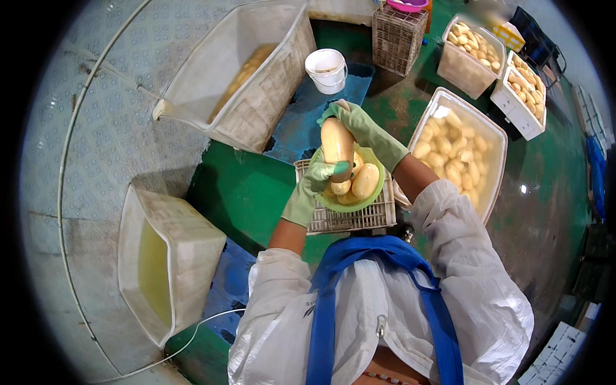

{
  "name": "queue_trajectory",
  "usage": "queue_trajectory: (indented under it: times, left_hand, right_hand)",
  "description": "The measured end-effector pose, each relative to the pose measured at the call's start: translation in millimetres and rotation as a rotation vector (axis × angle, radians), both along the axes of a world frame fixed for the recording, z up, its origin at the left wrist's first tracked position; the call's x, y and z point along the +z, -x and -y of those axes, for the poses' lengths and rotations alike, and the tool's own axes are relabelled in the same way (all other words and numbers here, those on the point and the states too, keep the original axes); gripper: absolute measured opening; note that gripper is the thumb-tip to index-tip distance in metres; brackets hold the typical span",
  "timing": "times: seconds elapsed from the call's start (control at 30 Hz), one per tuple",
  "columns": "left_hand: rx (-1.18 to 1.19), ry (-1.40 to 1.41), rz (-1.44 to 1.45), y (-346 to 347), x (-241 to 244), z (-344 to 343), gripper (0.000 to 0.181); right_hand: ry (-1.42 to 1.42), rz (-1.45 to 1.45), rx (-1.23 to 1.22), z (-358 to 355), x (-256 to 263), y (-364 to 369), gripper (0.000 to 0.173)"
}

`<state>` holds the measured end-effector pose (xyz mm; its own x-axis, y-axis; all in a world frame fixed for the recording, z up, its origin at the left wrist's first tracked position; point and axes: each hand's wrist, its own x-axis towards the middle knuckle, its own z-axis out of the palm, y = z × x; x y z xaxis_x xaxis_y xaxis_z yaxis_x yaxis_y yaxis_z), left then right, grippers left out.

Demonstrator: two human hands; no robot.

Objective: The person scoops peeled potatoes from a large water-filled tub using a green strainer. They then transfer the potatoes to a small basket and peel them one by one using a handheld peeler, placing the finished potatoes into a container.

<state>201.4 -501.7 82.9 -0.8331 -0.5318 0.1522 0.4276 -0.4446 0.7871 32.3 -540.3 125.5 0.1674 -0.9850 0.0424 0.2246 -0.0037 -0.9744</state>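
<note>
A long, pale, peeled lotus root point(336, 139) is held up over a light green bowl point(350, 208). My left hand point(317, 180), in a green rubber glove, grips its near end, with the thumb across it. Its far end is in my right hand point(355, 122), gloved alike; the fingertips there are partly hidden, so I cannot tell whether they hold anything else. More lotus root pieces point(365, 182) lie in the bowl. An upturned plastic crate point(353, 224) supports the bowl.
To the right stands a tub point(500, 159) of lotus roots in water; two filled bins point(464, 72) point(522, 108) are behind it. A large tank point(274, 106) and a white bucket point(329, 82) stand ahead. Another tank point(197, 260) holds yellowish liquid at left, near a white hose point(197, 327).
</note>
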Motion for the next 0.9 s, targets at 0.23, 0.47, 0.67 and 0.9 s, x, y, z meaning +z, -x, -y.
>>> queue_trajectory:
  times: [0.23,0.47,0.67,0.9]
  left_hand:
    - [0.099,-0.002,0.049,3,6,-14,0.066]
    - [0.577,0.311,0.433,26,43,-29,0.057]
    - [0.544,0.383,0.375,21,-5,-7,0.06]
    - [0.25,0.113,0.189,21,29,-21,0.066]
  right_hand:
    - [-0.115,-0.064,-0.124,16,-16,1,0.018]
    - [-0.115,-0.21,-0.357,18,-25,6,0.023]
    - [-0.172,-0.444,-0.454,9,-9,1,0.028]
    - [-0.046,0.066,-0.282,7,-24,27,0.014]
